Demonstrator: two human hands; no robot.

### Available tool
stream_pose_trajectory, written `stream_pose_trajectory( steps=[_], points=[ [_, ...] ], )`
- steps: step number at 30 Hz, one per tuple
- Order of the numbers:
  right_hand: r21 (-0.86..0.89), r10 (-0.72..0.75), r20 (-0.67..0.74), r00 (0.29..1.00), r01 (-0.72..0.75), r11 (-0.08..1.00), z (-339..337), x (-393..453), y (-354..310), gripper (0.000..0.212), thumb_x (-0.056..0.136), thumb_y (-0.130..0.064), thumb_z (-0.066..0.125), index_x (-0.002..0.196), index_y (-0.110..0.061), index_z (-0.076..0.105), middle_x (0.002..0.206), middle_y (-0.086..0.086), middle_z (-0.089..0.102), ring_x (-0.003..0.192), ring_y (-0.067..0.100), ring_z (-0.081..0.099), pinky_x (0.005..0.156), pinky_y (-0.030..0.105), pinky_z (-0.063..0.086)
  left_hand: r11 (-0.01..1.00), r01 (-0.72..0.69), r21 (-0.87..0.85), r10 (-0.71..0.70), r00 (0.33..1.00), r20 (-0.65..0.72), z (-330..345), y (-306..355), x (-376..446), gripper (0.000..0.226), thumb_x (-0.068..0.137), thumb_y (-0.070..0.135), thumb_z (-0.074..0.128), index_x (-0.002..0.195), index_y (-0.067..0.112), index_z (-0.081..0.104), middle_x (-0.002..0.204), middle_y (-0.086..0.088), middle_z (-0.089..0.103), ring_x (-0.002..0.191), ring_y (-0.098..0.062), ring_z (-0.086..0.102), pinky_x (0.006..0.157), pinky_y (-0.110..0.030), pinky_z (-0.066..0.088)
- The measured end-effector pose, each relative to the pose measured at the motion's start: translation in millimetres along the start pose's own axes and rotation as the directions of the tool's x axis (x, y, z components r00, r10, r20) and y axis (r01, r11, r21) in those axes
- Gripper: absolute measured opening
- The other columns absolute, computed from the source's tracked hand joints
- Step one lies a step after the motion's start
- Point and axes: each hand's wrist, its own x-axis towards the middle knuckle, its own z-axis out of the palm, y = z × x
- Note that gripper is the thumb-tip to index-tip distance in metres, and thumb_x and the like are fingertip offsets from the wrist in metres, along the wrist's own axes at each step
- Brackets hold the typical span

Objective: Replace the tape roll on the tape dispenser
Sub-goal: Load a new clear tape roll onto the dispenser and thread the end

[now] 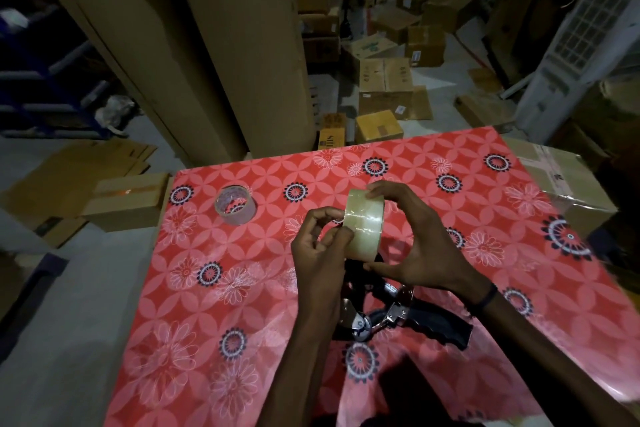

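Two tape rolls are in view, and one tape dispenser. The full tape roll [364, 222] is held on edge above the counter [450, 163], between both hands. The right hand [414, 243] spans it, fingertips on the top of the rim and thumb under its lower edge, a wide grip closed on the roll. The left hand [320, 246] pinches at the roll's left face with thumb and fingers drawn together; whether it has hold of a tape end cannot be told. The nearly spent roll [236, 204], clear and thin-walled, lies flat on the counter's far left part, well apart from the hands and near the left edge. The tape dispenser [398, 315] lies on its side just below the hands, its black handle pointing right, partly hidden by the left forearm. A dark band circles the right wrist. The red flowered cover is bare across the far and right portions of the counter. Many cardboard boxes [386, 83] crowd the floor beyond the far edge.
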Motion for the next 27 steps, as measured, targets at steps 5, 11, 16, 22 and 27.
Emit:
stream_pose_trajectory(
  steps=[5, 11, 16, 22, 27],
  points=[
    [0.055, 0.091, 0.02, 0.996, -0.092, 0.994, -1.6, -5.3, 1.0, 0.1, 0.057, -0.005, 0.102, 0.142, -0.01, 0.05, 0.142, -0.001, 0.06, 0.129, 0.014, 0.063, 0.109, 0.026, 0.049, 1.0, -0.009, 0.004, 0.009, 1.0, 0.008, 0.9, -3.7, -3.7, 0.016, 0.094, -0.018, 0.054, 0.099, -0.005, 0.062, 0.079, 0.017, 0.069, 0.068, 0.006, 0.062, 0.058, -0.013, 0.049],
    [-0.022, -0.031, 0.012, 0.999, 0.031, 0.999, -0.1, -2.8, -2.6, 0.089, 0.06, -0.003, 0.095, 0.14, -0.004, 0.054, 0.143, 0.01, 0.056, 0.138, 0.027, 0.055, 0.113, 0.04, 0.046, 1.0, -0.01, -0.018, 0.01, 1.0, -0.025, 1.5, -1.1, -1.5, 0.012, 0.092, -0.011, 0.06, 0.098, -0.001, 0.062, 0.081, 0.014, 0.066, 0.069, 0.002, 0.059, 0.06, -0.015, 0.048],
    [0.06, 0.064, 0.051, 0.997, -0.067, 0.996, -0.8, -6.8, -1.6, 0.1, 0.06, -0.004, 0.099, 0.147, -0.016, 0.049, 0.147, -0.006, 0.056, 0.132, 0.011, 0.06, 0.108, 0.027, 0.049, 0.997, 0.032, -0.069, -0.035, 0.999, -0.033, 4.6, -2.9, -1.9, 0.019, 0.093, -0.015, 0.057, 0.096, 0.003, 0.063, 0.076, 0.016, 0.067, 0.064, 0.001, 0.058, 0.055, -0.017, 0.047],
    [-0.029, 0.01, 0.019, 1.0, -0.009, 1.0, 3.7, -10.0, 0.1, 0.096, 0.057, -0.004, 0.096, 0.144, -0.012, 0.056, 0.145, 0.008, 0.052, 0.138, 0.025, 0.055, 0.108, 0.049, 0.05, 0.999, 0.025, -0.044, -0.027, 0.999, -0.04, 3.8, -1.5, -4.1, 0.017, 0.093, -0.014, 0.058, 0.092, 0.002, 0.061, 0.079, 0.013, 0.065, 0.069, 0.001, 0.058, 0.06, -0.015, 0.047],
    [-0.108, -0.021, 0.028, 0.999, 0.023, 0.994, 0.4, -11.1, 0.1, 0.09, 0.061, -0.013, 0.093, 0.144, -0.02, 0.059, 0.153, 0.006, 0.044, 0.143, 0.027, 0.049, 0.109, 0.051, 0.048, 0.998, 0.031, -0.058, -0.033, 0.999, -0.036, 0.1, -6.1, -1.9, 0.005, 0.084, 0.011, 0.064, 0.089, 0.01, 0.064, 0.09, 0.004, 0.064, 0.084, -0.01, 0.058, 0.071, -0.025, 0.051]
  ],
)
